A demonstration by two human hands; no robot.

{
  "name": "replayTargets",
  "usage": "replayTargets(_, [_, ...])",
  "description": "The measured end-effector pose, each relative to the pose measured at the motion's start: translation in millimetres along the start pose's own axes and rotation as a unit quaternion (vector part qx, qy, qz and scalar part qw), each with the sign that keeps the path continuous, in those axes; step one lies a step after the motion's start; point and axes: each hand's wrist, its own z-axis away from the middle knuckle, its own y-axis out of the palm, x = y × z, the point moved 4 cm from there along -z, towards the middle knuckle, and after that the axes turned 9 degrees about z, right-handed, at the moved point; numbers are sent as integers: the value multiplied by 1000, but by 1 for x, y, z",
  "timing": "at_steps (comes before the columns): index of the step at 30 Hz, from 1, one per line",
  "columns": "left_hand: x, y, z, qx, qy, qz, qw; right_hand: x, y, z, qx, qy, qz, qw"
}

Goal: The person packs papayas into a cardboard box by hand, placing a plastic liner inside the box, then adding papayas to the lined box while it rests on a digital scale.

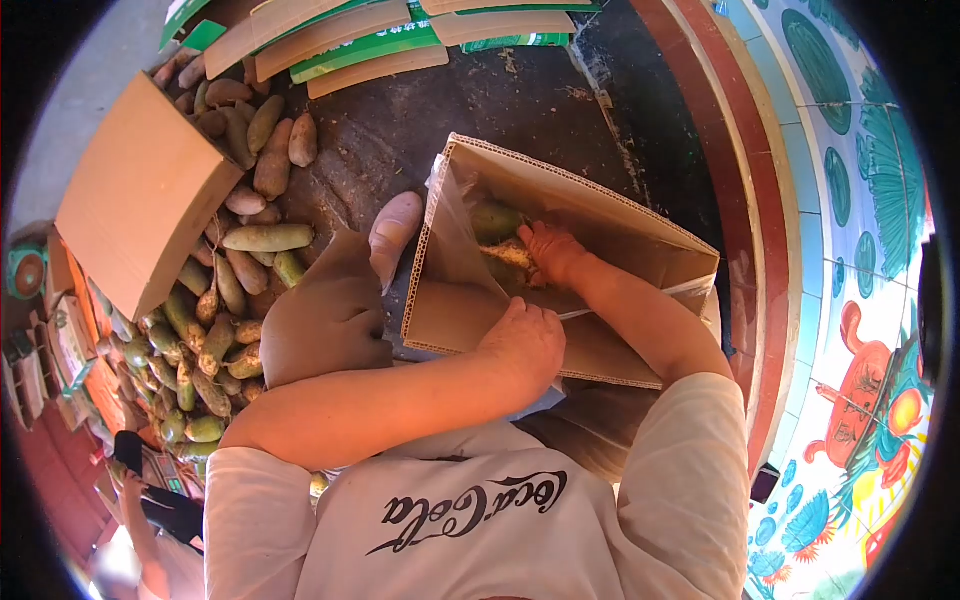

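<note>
A cardboard box [590, 185] stands tilted between my legs, lined with clear plastic [445, 225]. Deep inside it, my right hand [553, 257] has its fingers curled on a dirt-marked radish [507, 256]. Another green radish [496, 220] lies just beyond, towards the box's far side. My left hand [525, 345] is closed over the near side of the opening, where a shiny edge of the plastic liner runs out from its fingers. Its fingertips are partly hidden, and the box bottom shows only in part.
A large heap of soil-stained radishes [215, 345] spreads at the left, beside another cardboard box [145, 190]. Flattened green-and-brown cartons [370, 50] lie ahead. A painted tiled wall [850, 250] rises at the right. Another person's arm [140, 520] shows at the lower left.
</note>
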Motion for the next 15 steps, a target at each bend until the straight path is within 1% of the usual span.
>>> replayTargets(1, [0, -2, -1, 19, 5, -2, 1000, 0, 2, 0, 14, -3, -25, 1000])
replayTargets(2, [0, -2, -1, 38, 11, -1, 999, -1, 4, 0, 40, -11, -22, 999])
replayTargets(4, [-1, 0, -2, 42, -4, 5, 999, 0, -4, -1, 90, -33, -11, 995])
replayTargets(7, [2, 0, -2, 54, -12, 18, 998, 3, 6, 3, 132, -70, 85, 985])
replayTargets(10, [2, -1, -2, 57, -7, 34, 998, 9, 16, 11, 144, -121, 248, 950])
replayTargets(13, [0, -3, -3, 47, 4, 37, 998, 7, 26, 8, 101, -73, 240, 963])
replayTargets(15, [1, -3, -3, 54, 2, 36, 998, 9, 33, 3, 137, -53, 239, 960])
